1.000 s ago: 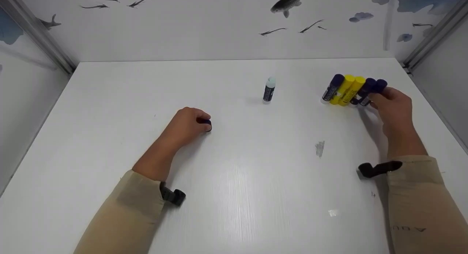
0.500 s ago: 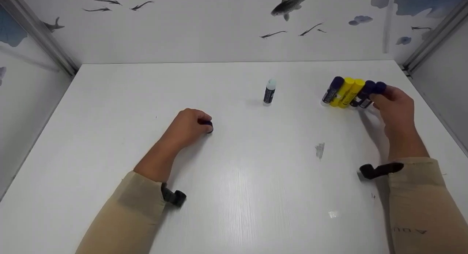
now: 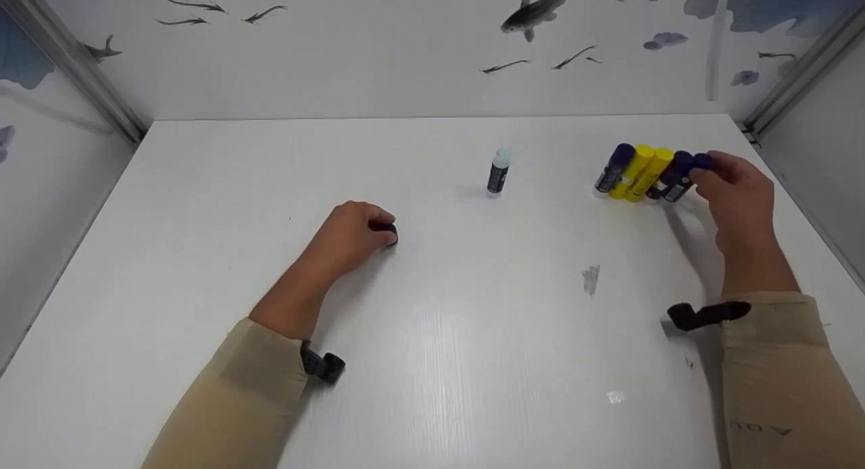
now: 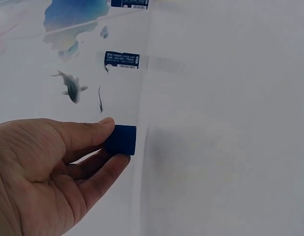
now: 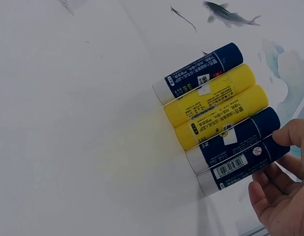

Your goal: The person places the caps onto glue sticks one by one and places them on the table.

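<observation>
A dark blue glue stick cap (image 4: 123, 140) is pinched between the thumb and fingers of my left hand (image 3: 351, 236), low over the table's left middle. An uncapped glue stick (image 3: 498, 175), pale at its top, stands upright near the table's centre back. At the back right, several capped glue sticks stand side by side, touching: one dark blue (image 5: 198, 71), two yellow (image 5: 220, 118), then two dark blue. My right hand (image 3: 740, 192) holds the cap end of the rightmost blue glue stick (image 5: 242, 169) between thumb and fingers; part of its grip is hidden behind the stick.
Behind the white table (image 3: 439, 307) rises a white wall (image 3: 405, 57) printed with fish. A grey smudge (image 3: 590, 280) and a small shiny patch (image 3: 615, 396) mark the tabletop at right. Metal posts (image 3: 108, 97) frame the corners.
My right hand has shifted slightly right at the end glue stick. My left hand keeps the cap almost in place. The row and the uncapped stick stay put; the head view tilts slightly.
</observation>
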A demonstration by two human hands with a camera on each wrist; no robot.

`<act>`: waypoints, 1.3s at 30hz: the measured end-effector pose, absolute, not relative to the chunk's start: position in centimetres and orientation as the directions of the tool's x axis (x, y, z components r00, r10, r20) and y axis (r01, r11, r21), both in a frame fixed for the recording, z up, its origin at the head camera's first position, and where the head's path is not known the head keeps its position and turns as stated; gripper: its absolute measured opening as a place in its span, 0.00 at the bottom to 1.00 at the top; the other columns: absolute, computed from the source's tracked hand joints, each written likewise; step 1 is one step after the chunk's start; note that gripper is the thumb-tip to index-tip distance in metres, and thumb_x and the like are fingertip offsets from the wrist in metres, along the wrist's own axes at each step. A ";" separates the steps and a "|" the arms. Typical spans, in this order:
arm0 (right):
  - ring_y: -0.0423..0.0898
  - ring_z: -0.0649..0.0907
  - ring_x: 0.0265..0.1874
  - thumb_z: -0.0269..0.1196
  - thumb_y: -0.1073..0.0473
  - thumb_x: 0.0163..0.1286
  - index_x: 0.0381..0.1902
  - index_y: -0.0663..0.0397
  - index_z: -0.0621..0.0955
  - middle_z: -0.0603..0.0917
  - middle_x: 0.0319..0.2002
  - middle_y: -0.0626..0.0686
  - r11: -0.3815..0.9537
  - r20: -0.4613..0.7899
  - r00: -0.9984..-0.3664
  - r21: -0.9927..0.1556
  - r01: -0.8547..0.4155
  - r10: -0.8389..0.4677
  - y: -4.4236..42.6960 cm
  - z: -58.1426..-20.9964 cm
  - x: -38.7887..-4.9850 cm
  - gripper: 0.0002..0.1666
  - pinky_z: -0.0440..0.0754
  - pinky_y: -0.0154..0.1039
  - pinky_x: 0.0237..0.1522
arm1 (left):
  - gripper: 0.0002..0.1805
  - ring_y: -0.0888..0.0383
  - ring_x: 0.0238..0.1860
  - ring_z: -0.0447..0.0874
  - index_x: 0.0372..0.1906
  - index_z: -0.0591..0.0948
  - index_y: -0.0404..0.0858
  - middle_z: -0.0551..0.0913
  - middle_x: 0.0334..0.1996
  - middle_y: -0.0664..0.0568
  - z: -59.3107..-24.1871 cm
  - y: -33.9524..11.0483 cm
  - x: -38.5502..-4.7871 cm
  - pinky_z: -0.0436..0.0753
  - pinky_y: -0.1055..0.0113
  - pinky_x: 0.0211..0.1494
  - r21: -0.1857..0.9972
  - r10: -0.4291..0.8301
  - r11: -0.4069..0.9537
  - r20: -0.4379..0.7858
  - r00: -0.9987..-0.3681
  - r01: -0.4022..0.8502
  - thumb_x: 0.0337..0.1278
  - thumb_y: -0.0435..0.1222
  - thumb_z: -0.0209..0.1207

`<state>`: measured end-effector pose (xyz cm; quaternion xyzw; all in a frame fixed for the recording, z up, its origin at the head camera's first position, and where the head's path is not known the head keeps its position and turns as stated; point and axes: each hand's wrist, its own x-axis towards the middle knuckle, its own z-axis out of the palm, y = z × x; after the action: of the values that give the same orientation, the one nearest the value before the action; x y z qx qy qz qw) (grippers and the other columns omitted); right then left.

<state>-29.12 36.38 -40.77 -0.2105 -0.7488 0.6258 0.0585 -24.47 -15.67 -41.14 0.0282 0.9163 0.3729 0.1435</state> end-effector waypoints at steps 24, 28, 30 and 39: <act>0.35 0.77 0.57 0.68 0.46 0.76 0.78 0.36 0.73 0.78 0.56 0.34 0.143 -0.153 -0.881 -0.960 0.240 0.448 36.2 -38.9 -28.8 0.35 0.69 0.32 0.79 | 0.21 0.50 0.63 0.84 0.66 0.83 0.36 0.84 0.62 0.46 -39.7 -14.2 -22.9 0.85 0.57 0.67 0.754 0.221 0.657 -0.167 -0.961 0.020 0.72 0.34 0.66; 0.35 0.77 0.57 0.68 0.47 0.76 0.77 0.37 0.74 0.79 0.56 0.35 0.130 -0.149 -0.875 -0.964 0.233 0.460 36.0 -38.6 -28.8 0.34 0.70 0.31 0.79 | 0.21 0.50 0.63 0.85 0.66 0.83 0.35 0.84 0.62 0.46 -39.6 -14.0 -22.8 0.85 0.57 0.67 0.760 0.225 0.649 -0.159 -0.961 0.026 0.72 0.35 0.66; 0.35 0.77 0.57 0.68 0.47 0.76 0.76 0.37 0.75 0.79 0.56 0.35 0.114 -0.151 -0.871 -0.967 0.229 0.468 35.9 -38.5 -28.7 0.34 0.70 0.30 0.79 | 0.21 0.50 0.63 0.85 0.66 0.83 0.35 0.84 0.62 0.46 -39.5 -13.9 -22.7 0.85 0.57 0.68 0.763 0.226 0.646 -0.153 -0.962 0.031 0.72 0.34 0.66; 0.35 0.78 0.57 0.70 0.47 0.74 0.74 0.39 0.77 0.80 0.55 0.36 0.059 -0.119 -0.866 -0.984 0.168 0.486 35.6 -37.6 -28.3 0.33 0.69 0.29 0.78 | 0.21 0.50 0.61 0.87 0.66 0.84 0.36 0.85 0.60 0.47 -39.1 -13.4 -22.2 0.86 0.58 0.66 0.766 0.229 0.640 -0.123 -0.966 0.054 0.72 0.34 0.67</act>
<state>-28.28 35.58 -37.61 -0.2277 -0.7171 0.6471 0.1228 -22.22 -13.41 -39.08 0.0788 0.8994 0.4169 0.1050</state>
